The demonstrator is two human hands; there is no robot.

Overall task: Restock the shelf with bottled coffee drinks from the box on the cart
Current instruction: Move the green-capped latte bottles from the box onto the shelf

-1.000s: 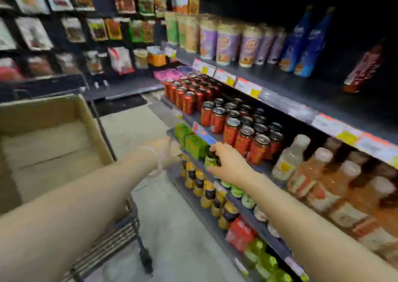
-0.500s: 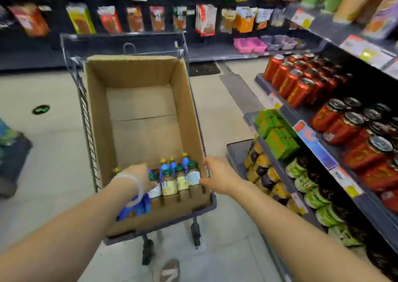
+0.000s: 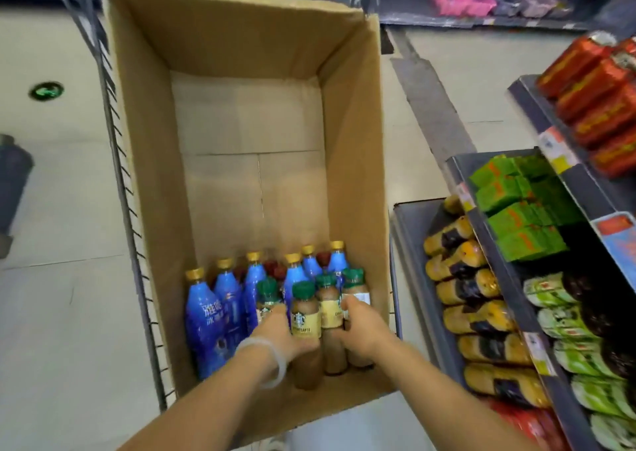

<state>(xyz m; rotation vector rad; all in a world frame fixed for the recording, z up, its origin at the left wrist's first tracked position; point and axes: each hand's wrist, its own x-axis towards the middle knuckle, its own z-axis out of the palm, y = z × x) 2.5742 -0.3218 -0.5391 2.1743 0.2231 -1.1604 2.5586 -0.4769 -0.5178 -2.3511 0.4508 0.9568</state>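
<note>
While both arms reach into the cardboard box (image 3: 351, 147), the left hand (image 3: 278, 333) grips one green-capped coffee bottle (image 3: 304, 316) and the right hand (image 3: 361, 326) curls around another (image 3: 354, 292). Blue bottles (image 3: 206, 319) stand at ten o'clock; shelf (image 3: 488, 230) at three o'clock.

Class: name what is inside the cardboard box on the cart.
Inside the cardboard box: blue bottles and green-capped coffee bottles at the near end. Both hands cover some bottles' lower parts.

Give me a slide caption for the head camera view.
Both hands, left and right, grip green-capped coffee bottles in the cardboard box on the cart.
</note>
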